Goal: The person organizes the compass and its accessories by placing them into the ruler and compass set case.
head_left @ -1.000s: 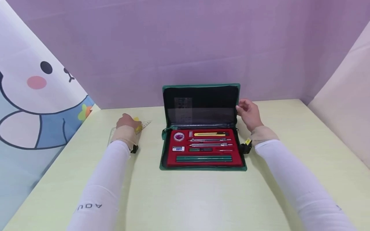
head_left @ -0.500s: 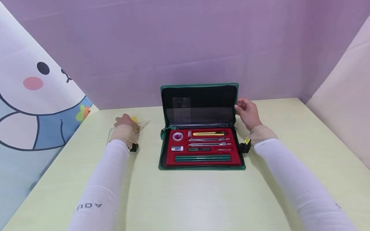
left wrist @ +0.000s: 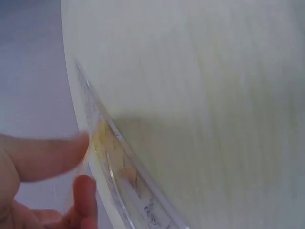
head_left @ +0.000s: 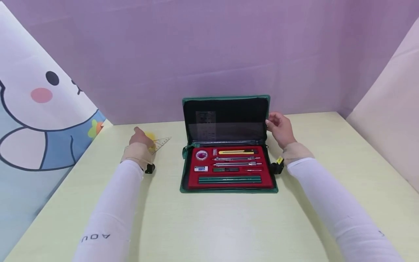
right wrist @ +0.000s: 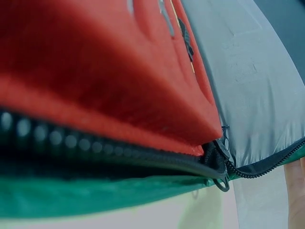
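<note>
At the table's far left, my left hand (head_left: 140,138) pinches a clear plastic piece with a yellow part (head_left: 150,137), blurred by motion. Under and beside it is a clear set square (head_left: 162,143) with printed markings; the left wrist view shows its long edge close to my thumb (left wrist: 57,157). My right hand (head_left: 280,128) holds the right edge of the raised lid of a green zip case (head_left: 228,190), thumb in front, other fingers partly hidden behind. In the right wrist view, the case's red tray (right wrist: 105,71) and zip (right wrist: 95,145) fill much of the picture.
Set in the red tray are a yellow cutter knife (head_left: 234,151), two compasses (head_left: 237,164), green pencils (head_left: 229,179), an eraser (head_left: 201,169) and a round container (head_left: 201,155). A purple cloth (head_left: 229,47) hangs behind the table.
My left hand has tipped and shifted slightly, with the yellow part moving along beside it. The clear edge left of that hand is now mostly hidden. My right hand and the lid stay put.
</note>
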The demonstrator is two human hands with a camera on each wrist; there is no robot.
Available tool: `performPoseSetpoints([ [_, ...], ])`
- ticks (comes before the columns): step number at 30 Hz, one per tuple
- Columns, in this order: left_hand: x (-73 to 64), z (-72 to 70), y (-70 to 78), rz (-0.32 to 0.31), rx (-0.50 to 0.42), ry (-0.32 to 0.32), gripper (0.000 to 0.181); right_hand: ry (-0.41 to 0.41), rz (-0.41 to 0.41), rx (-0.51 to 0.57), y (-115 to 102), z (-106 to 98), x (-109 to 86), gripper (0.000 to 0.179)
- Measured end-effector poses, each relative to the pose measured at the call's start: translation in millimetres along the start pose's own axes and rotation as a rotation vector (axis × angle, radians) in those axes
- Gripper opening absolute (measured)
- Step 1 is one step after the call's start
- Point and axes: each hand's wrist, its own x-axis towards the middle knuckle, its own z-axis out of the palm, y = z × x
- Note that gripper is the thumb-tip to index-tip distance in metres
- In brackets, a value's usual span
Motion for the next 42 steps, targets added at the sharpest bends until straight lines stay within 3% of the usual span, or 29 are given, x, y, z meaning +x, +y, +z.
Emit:
performPoseSetpoints([
  [4,-0.5,-3.9,2.0,0.049,0.048,0.016,0.063,-0.002,0.006,-0.017,0.4,-0.5,0.4,0.023],
  [9,-6.5,-9.8,7.5,0.132,-0.011,0.061,0.042,-0.005,0.004,-0.030,-0.1,-1.2,0.2,0.025],
  [13,-9.8,-11.9,13.5,0.160,-0.142,0.150,0.040,-0.002,0.006,-0.042,0.9,-1.0,0.6,0.024],
  [18,-13.4,-11.1,25.8,0.220,-0.370,0.325,0.032,0.005,0.003,-0.040,1.0,-1.3,1.3,0.024],
  [22,-18.9,-9.1,40.3,0.337,-0.565,0.464,0.025,0.013,0.005,-0.043,1.0,-1.5,1.9,0.025],
  [27,-25.9,-4.8,62.9,0.519,-0.687,0.531,0.022,0.027,0.001,-0.057,2.1,-2.0,2.5,0.023],
  [31,-33.2,-0.5,82.3,0.634,-0.642,0.508,0.021,0.024,-0.004,-0.063,2.1,-2.3,2.1,0.024],
  [39,-54.3,10.2,120.4,0.854,-0.328,0.405,0.020,0.024,-0.001,-0.046,1.7,-1.5,-0.1,0.025],
  [42,-60.7,15.8,131.7,0.925,-0.179,0.402,0.018,0.022,-0.005,-0.028,0.6,-1.0,-0.1,0.026],
])
